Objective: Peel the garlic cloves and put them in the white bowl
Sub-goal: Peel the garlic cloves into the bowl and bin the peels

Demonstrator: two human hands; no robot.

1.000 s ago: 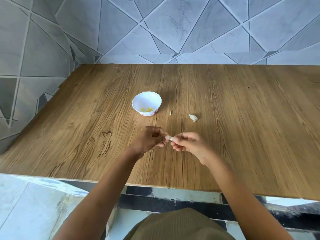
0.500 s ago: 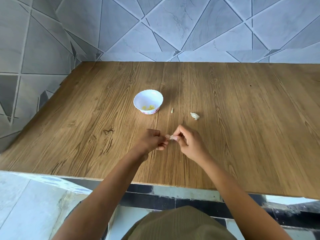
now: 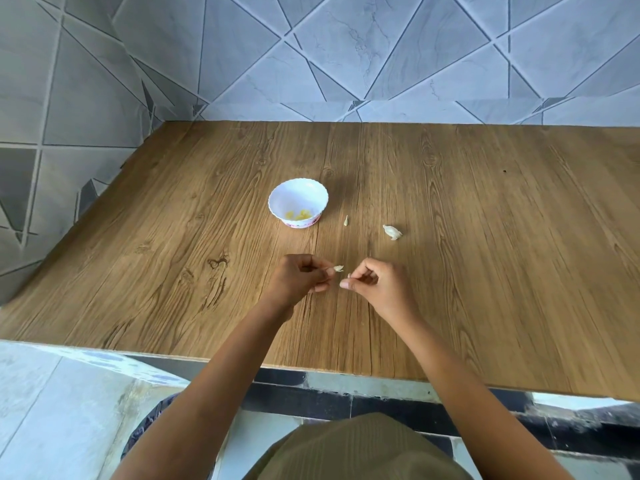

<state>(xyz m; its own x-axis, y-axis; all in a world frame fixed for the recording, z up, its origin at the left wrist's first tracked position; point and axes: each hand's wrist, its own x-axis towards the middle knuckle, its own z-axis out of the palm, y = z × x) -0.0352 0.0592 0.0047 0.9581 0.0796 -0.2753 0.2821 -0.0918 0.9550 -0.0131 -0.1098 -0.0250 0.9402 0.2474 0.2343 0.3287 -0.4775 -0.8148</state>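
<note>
In front of the small white scalloped bowl (image 3: 298, 197), the left hand (image 3: 301, 280) pinches a pale garlic clove (image 3: 338, 268). The right hand (image 3: 374, 287) pinches what looks like a skin scrap (image 3: 349, 275). So light a fingertip hold could let the clove slip and roll away. A second, unpeeled clove (image 3: 392, 232) lies right of the bowl, whose pink band carries no legible writing.

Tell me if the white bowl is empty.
Not empty: a few yellowish pieces lie at the bottom of the bowl, far from full.
</note>
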